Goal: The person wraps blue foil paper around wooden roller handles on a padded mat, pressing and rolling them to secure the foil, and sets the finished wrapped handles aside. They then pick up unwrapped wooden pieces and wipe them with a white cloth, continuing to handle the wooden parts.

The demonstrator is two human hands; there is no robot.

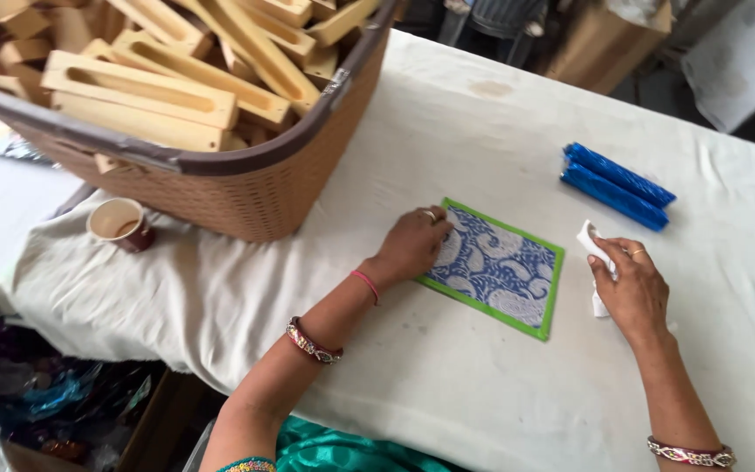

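1. nearest me, my right hand (633, 288) is curled shut around a small white piece (594, 249), just right of the mat.
2. my left hand (414, 245) rests loosely open, fingers flat on the blue patterned mat with green border (504, 271), on the white table cloth (447, 367).
3. further off lie two blue rolls (615, 185), then the cup (119, 223) and the woven basket (246, 197) of wooden blocks (146, 87).

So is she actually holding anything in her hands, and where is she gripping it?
The right hand grips a small white object around its middle, its top end sticking out. The left hand holds nothing; it presses flat on the blue patterned green-edged mat.
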